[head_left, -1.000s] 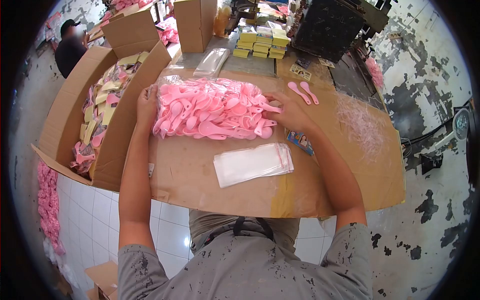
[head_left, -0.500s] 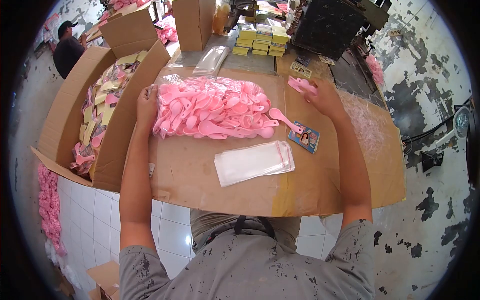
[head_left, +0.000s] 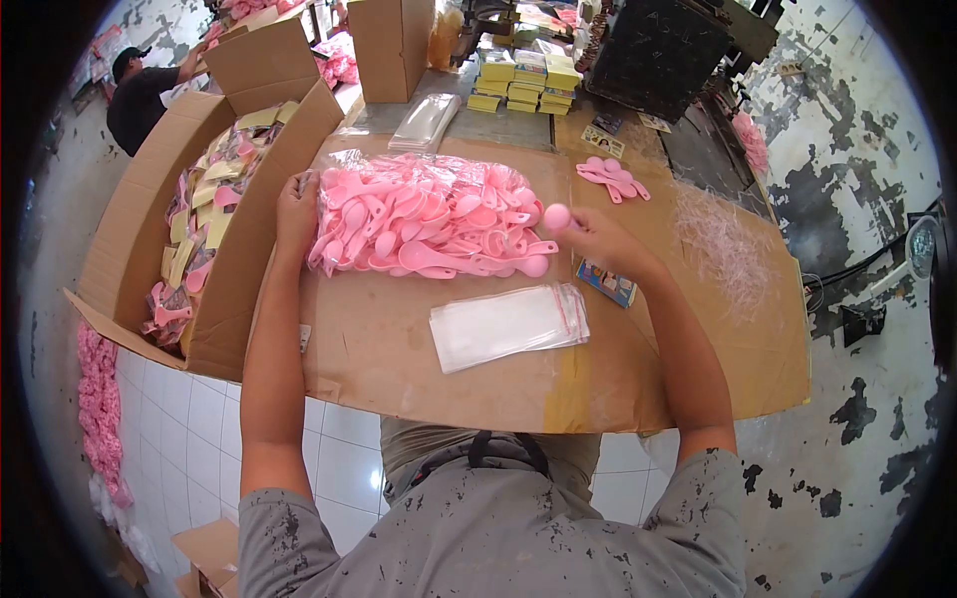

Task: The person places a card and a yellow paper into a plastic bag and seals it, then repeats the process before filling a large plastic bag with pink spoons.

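My left hand (head_left: 297,217) is closed on the left end of a clear plastic bag (head_left: 344,164) lying on its side, full of pink spoons (head_left: 429,214). My right hand (head_left: 606,244) grips a single pink spoon (head_left: 558,216), its round bowl poking out past the fingers, close to the right end of the bag. Beyond that hand, a small group of loose pink spoons (head_left: 611,177) rests on the cardboard. Partly covered by my right forearm is a small stack of blue picture cards (head_left: 608,283). Flat clear plastic sleeves (head_left: 508,327) lie in front of the bag.
An open carton (head_left: 234,239) of packed spoons and yellowish cards stands at left. Yellow-edged card stacks (head_left: 523,80), more clear sleeves (head_left: 426,122) and a dark machine (head_left: 653,55) are at the back. Clear plastic strips (head_left: 728,249) lie right. Another person (head_left: 140,100) is far left.
My right hand has let go of the spoons at the back right and come nearer, taking up the spoon that lay beside the bag. My left hand stays on the bag.
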A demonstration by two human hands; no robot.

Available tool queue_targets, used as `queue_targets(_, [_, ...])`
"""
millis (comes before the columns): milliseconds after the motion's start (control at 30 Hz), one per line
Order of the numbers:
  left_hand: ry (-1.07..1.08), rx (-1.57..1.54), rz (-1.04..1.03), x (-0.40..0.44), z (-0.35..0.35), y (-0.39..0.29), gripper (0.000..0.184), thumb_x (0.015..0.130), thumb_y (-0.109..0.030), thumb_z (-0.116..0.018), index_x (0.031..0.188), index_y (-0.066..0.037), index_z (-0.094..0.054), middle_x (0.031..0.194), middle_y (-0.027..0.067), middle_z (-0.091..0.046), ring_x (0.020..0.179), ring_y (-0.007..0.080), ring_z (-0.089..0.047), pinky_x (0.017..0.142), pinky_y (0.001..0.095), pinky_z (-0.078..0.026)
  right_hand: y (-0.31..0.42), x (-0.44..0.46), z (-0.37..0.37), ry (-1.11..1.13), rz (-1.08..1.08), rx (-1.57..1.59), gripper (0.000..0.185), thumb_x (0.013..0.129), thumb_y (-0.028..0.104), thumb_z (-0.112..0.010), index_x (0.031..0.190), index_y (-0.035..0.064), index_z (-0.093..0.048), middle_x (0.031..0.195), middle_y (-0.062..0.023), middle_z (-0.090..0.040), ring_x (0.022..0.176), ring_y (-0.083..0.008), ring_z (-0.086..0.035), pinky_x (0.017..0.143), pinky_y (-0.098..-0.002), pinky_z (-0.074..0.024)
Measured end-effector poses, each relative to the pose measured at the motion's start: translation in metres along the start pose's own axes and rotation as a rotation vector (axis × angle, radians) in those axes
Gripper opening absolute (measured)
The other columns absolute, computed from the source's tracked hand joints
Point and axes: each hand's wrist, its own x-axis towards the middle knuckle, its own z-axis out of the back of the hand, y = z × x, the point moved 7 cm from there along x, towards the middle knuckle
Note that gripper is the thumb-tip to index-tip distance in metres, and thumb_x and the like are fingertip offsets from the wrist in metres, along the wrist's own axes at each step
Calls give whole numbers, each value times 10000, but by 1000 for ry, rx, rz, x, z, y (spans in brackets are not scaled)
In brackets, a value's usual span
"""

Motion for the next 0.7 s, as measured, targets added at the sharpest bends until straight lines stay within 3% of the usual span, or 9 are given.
queue_targets(133, [45, 19, 31, 1, -2, 2, 367, 1070, -281, -599, 1229, 42, -670, 1117, 79, -706, 1023, 129, -621, 927, 282, -492, 14, -7, 3, 204, -39, -58, 383, 934, 317, -731, 1132, -11, -724, 901, -80, -710, 850, -173, -632, 785, -359, -499])
queue_targets(233, [45, 48, 57, -3, -2, -4, 359, 1070, -279, -600, 1220, 40, -671, 1112, 78, -705, 1014, 129, -619, 917, 283, -493, 14, -6, 49, 103, -10, -187, 255, 955, 284, -732, 1029, 40, -735, 828, 31, -600, 799, -72, -540, 702, -286, -441])
queue_targets(433, [40, 52, 42, -2, -3, -5, 350, 1067, -278, -602, 1203, 36, -677, 1097, 76, -706, 1007, 128, -615, 913, 282, -490, -23, -1, 116, 75, -264, 70, 269, 948, 296, -741, 993, 31, -733, 797, 37, -605, 733, -71, -537, 673, -273, -432])
queue_targets(533, [46, 79, 56, -5, -3, -10, 350, 1067, -278, -600, 1202, 36, -677, 1096, 74, -706, 1005, 128, -615, 913, 281, -490, -35, 12, 129, -248, -193, -46, 316, 952, 286, -728, 1087, 1, -706, 930, -34, -678, 844, -128, -610, 748, -285, -488])
queue_targets(633, [53, 84, 49, -2, -2, -5, 356, 1068, -281, -600, 1210, 37, -673, 1101, 74, -706, 1007, 129, -617, 917, 284, -491, -22, 14, 111, -655, 212, -877, 387, 946, 238, -726, 1239, -2, -652, 1202, -121, -676, 1034, -202, -646, 864, -313, -531])
queue_targets(700, [52, 66, 43, 1, -3, 2, 358, 1069, -281, -599, 1215, 38, -671, 1103, 75, -706, 1008, 129, -618, 918, 284, -493, -5, 22, 73, -489, 437, -621, 444, 892, 224, -754, 1288, 54, -648, 1235, -154, -650, 1087, -284, -641, 916, -387, -523])
